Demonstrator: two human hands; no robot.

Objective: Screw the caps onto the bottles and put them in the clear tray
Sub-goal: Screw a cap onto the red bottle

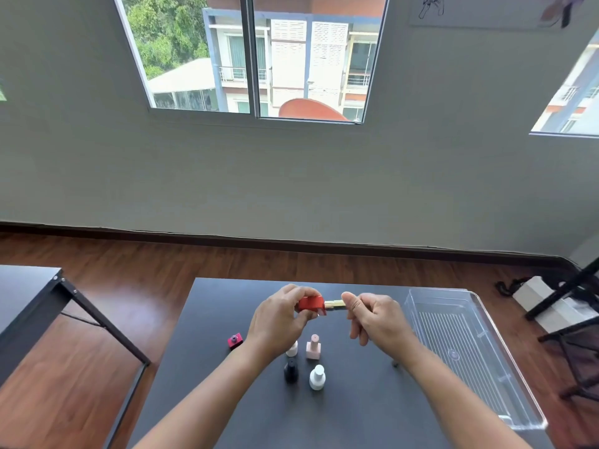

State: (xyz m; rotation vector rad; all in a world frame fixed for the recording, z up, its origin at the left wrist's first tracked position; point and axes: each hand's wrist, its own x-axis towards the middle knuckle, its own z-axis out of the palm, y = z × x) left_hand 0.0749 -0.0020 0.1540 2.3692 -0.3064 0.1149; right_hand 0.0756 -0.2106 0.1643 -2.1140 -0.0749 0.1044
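Note:
My left hand holds a red bottle on its side above the black table. My right hand pinches the gold cap at the bottle's neck. Below my hands stand a pale pink bottle, a white bottle and a black bottle. Another whitish bottle is partly hidden by my left wrist. A small magenta bottle with no cap stands to the left. The clear tray lies on the table's right side with no bottles in it.
A second black table stands at the left over the wooden floor. Black stand legs and a white box are beyond the table's right edge. A small dark item lies by my right forearm.

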